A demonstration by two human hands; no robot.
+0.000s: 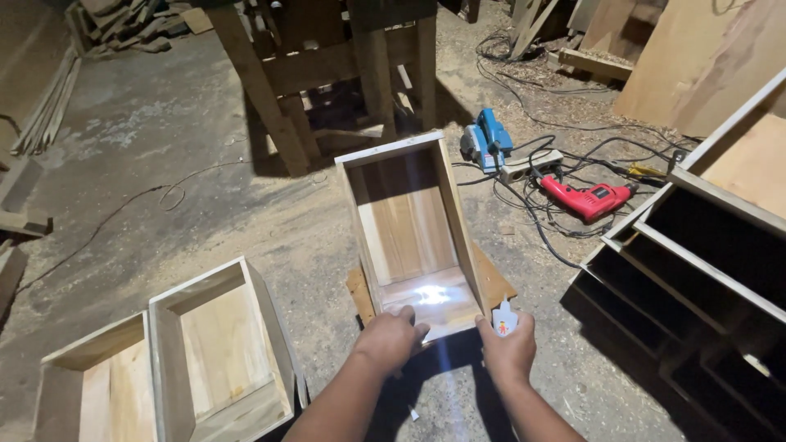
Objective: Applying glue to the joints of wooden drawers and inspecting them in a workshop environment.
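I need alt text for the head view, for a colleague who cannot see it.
Two bare hands grip the near end of an open wooden drawer box on a sawdusty floor; the right hand also holds a small glue bottle, the left hand rests on the edge.

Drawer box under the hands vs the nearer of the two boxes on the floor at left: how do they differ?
The drawer box stands tilted on end with its open side toward the camera; the floor box lies flat, open side up. The left hand rests on the drawer box's near edge and the right hand holds a small glue bottle beside it; nobody touches the floor box. Both are pale, unfinished, open-topped wood.
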